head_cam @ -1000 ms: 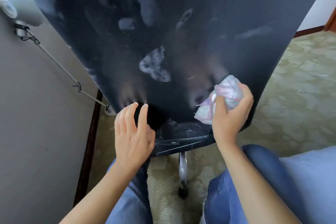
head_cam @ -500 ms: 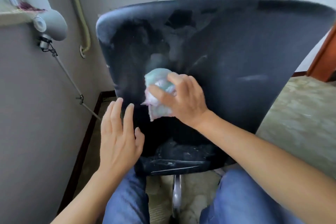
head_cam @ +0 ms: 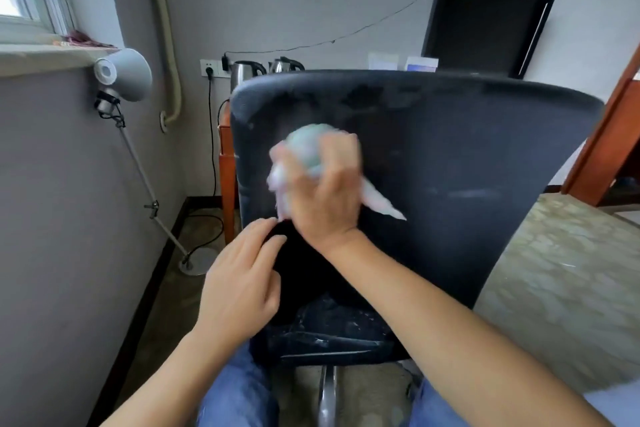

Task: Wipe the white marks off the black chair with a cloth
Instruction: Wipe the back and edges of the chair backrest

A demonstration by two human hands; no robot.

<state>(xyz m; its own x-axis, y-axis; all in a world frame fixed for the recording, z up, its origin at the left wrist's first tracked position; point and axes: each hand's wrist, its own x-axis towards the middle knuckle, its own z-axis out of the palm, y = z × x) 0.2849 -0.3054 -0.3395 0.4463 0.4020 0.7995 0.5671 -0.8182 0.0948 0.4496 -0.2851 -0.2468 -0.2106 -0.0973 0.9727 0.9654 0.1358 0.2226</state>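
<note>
The black chair (head_cam: 467,156) stands with its backrest facing the person, and the right hand (head_cam: 325,198) grips a bunched pale cloth (head_cam: 304,146) in curled fingers, pressing it against the upper left part of the backrest; the hand and cloth are motion-blurred, so exact finger placement is hard to read. The left hand (head_cam: 239,284) lies with its fingers nearly straight and holding nothing, fingertips at the dark lower part of the backrest, though whether they actually touch it I cannot tell. To wipe well here, that hand would best brace the chair so it does not swivel or roll under pressure. White marks (head_cam: 464,193) show as a faint streak to the right of the cloth, and a dusty haze (head_cam: 363,104) runs along the top edge, so the work looks only partly done. Firm, overlapping strokes should carry the cloth rightward toward that streak and up to the rim, and turning the wad to a fresh face would likely avoid smearing powder back. A loose tail of cloth (head_cam: 381,204) trails below the hand and could drag residue across the surface
</note>
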